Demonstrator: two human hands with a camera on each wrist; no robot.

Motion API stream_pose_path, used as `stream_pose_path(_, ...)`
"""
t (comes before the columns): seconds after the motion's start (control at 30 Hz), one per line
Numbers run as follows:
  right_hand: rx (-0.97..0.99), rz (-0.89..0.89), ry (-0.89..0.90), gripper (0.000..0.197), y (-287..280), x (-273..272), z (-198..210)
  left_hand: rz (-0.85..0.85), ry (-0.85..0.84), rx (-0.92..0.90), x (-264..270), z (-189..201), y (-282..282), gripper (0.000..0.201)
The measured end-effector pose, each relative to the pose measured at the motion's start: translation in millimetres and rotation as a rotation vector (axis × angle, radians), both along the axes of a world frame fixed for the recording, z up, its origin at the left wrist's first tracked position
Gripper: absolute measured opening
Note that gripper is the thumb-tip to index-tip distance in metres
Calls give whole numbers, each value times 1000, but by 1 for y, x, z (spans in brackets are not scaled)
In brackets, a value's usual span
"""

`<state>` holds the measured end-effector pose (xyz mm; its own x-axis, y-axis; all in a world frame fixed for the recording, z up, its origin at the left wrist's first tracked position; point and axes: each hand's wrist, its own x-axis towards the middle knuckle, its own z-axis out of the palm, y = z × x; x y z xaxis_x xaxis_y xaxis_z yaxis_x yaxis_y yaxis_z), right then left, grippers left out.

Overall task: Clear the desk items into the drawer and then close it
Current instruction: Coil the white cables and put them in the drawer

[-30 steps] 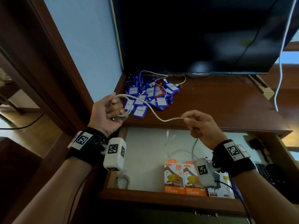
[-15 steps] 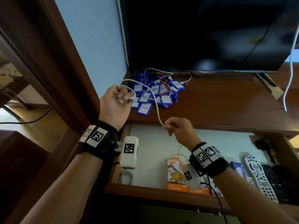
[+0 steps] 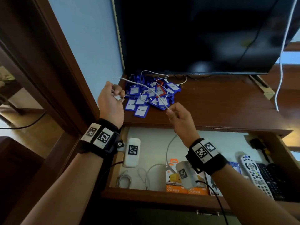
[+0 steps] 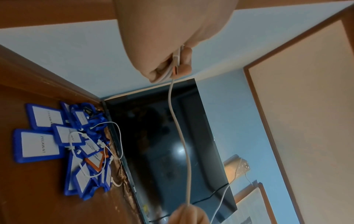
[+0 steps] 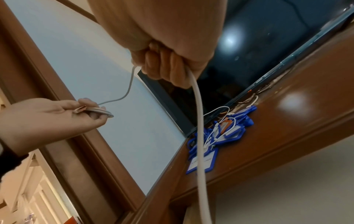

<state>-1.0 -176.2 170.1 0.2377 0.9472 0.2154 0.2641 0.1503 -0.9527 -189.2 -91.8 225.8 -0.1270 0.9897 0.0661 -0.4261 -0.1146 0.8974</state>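
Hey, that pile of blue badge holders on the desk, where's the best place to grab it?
Judging from the head view, scoop the badge holders from the front edge of the pile, both hands under the flat cards. They overlap loosely, and thin white cables lie across the top, so a top pinch would likely snag or lift only a few.

Two hands stretching a white cable above an open drawer.

The left hand [image 3: 111, 103] grips looped turns of the white cable [image 3: 151, 90] with its plug end poking out by the fingers; the right hand [image 3: 179, 118] pinches the same cable further along, and its slack drops into the drawer [image 3: 162, 194]. Behind them, a heap of blue tags [image 3: 151, 96] sits on the desk [image 3: 219, 104] beneath a dark screen [image 3: 203, 34]. In the drawer lie orange charger boxes [image 3: 177, 189], a coiled cord [image 3: 125, 181] and a white remote [image 3: 254, 174].
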Motion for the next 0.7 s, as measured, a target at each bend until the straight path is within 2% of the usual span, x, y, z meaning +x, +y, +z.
stream_pose_path(0.13,-49,-36,-100,18,0,-8,2,75,288,171,4,2,-5,37)
stream_pose_path(0.23,-120,60,-113,18,-3,-19,11,131,331,260,9,11,-13,33)
stream_pose_path(0.33,-143,232,-132,20,-10,-31,19,8,320,251,10,16,-18,26)
stream_pose_path(0.53,-137,558,-88,28,-26,-37,26,-108,566,301,-2,-3,-20,27)
stream_pose_path(0.6,-147,622,-34,30,-29,-38,27,-185,616,315,-6,-9,-24,26)
stream_pose_path(0.7,-99,628,63,31,-31,-36,30,-321,663,301,-12,-18,-28,28)
